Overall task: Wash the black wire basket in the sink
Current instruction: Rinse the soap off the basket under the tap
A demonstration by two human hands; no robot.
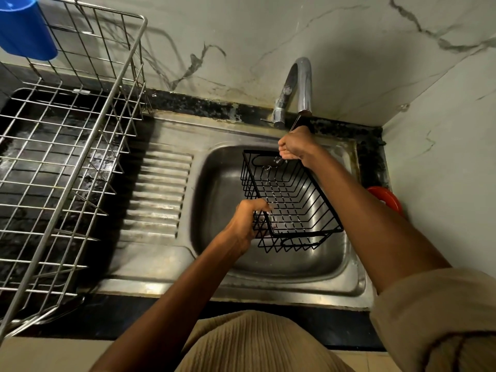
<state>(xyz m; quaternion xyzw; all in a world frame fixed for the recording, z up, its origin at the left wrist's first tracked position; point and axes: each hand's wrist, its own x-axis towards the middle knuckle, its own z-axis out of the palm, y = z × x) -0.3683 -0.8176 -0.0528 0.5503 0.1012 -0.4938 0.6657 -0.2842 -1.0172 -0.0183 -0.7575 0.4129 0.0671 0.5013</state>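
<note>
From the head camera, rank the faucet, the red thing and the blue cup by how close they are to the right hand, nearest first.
From the right hand, which grips the black wire basket's far rim:
1. Faucet, just above the hand, at the sink's back edge.
2. Red thing, lower right, beside the sink.
3. Blue cup, far upper left, on the metal dish rack.

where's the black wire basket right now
In the head view the black wire basket is held tilted over the sink bowl below the tap, the left hand gripping its near-left rim, the right hand its far end.
</note>
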